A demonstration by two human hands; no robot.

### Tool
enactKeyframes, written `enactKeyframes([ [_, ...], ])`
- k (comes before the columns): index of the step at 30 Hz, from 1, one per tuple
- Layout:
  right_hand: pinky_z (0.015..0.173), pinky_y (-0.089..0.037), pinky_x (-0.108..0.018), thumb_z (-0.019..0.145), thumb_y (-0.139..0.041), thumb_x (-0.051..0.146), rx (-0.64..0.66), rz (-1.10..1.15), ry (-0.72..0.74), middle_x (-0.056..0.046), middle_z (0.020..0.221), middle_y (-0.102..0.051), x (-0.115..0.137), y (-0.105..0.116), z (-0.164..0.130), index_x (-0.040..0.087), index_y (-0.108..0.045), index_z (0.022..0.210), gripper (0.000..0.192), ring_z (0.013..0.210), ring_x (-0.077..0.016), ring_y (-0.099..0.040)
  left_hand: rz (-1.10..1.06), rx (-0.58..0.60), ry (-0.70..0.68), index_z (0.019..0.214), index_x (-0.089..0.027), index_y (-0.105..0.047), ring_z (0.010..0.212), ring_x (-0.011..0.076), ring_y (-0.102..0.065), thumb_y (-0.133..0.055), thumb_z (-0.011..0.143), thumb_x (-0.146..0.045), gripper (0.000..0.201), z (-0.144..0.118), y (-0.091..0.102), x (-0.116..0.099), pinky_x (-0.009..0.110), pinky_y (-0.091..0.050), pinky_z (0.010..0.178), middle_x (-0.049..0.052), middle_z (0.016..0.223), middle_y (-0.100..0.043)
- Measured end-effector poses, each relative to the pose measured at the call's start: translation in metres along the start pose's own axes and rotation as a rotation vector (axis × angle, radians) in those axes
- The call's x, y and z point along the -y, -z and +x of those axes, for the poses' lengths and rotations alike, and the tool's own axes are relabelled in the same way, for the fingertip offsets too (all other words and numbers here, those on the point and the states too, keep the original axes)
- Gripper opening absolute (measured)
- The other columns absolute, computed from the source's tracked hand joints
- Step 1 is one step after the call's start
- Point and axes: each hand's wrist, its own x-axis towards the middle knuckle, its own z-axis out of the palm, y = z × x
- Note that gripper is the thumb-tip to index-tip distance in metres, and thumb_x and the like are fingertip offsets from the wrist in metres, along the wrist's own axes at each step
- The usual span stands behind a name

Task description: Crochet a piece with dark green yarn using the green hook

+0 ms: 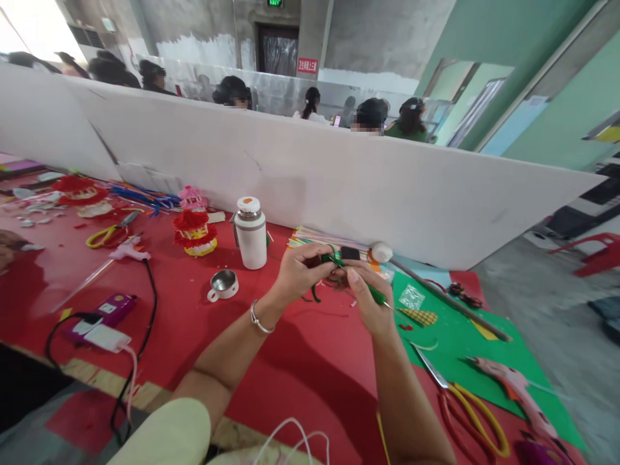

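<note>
Near the table's middle, my left hand (301,270) pinches a small dark green piece (329,258), like yarn work; my fingers partly cover it. My right hand (369,298) is closed on a thin metal tool with a green handle (376,296), which looks like a crochet hook. One of its ends points towards the green piece and the other sticks out to the lower right. The two hands almost meet. Dark green strands (316,294) hang beneath them. A small black block (350,252) lies just behind my fingers.
Left stand a white thermos (252,239), a steel cup (223,284) and a red-and-yellow craft piece (192,232). On the right, a green sheet (436,345) bears scissors (465,407), a pink glue gun (518,387) and a rod (450,300). A white partition (310,174) stands behind; several people sit beyond.
</note>
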Motion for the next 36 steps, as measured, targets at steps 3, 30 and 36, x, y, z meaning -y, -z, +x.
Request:
enactKeyframes([
  [3, 0.068, -0.061, -0.033, 0.102, -0.057, 0.037, -0.025, -0.051, 0.056, -0.008, 0.103, -0.076, 0.002, 0.000, 0.000, 0.026, -0.082, 0.098, 0.028, 0.087, -0.0211, -0.072, -0.259, 0.017, 0.266, 0.096, -0.016, -0.082, 0.053, 0.0073, -0.051, -0.090, 0.066, -0.030, 0.034, 0.000, -0.003, 0.003, 0.021, -0.040, 0.049, 0.002, 0.072, -0.071],
  [30, 0.059, -0.055, -0.033, 0.101, -0.055, 0.044, -0.106, 0.020, 0.002, -0.005, 0.085, -0.075, -0.006, -0.002, -0.003, 0.024, -0.080, 0.089, 0.034, 0.067, -0.0185, -0.068, -0.243, 0.100, 0.350, 0.104, -0.017, -0.083, 0.052, 0.0074, -0.054, -0.082, 0.068, -0.021, 0.036, 0.000, 0.001, 0.005, 0.020, -0.038, 0.045, 0.004, 0.081, -0.076],
  [36, 0.059, -0.054, -0.031, 0.102, -0.055, 0.045, -0.106, 0.037, -0.028, -0.005, 0.084, -0.074, -0.005, -0.004, -0.003, 0.023, -0.078, 0.088, 0.034, 0.066, -0.0170, -0.068, -0.385, 0.022, 0.370, 0.094, -0.014, -0.083, 0.047, 0.0025, -0.039, -0.092, 0.063, -0.031, 0.036, 0.000, -0.003, 0.005, 0.019, -0.027, 0.041, -0.001, 0.065, -0.063],
])
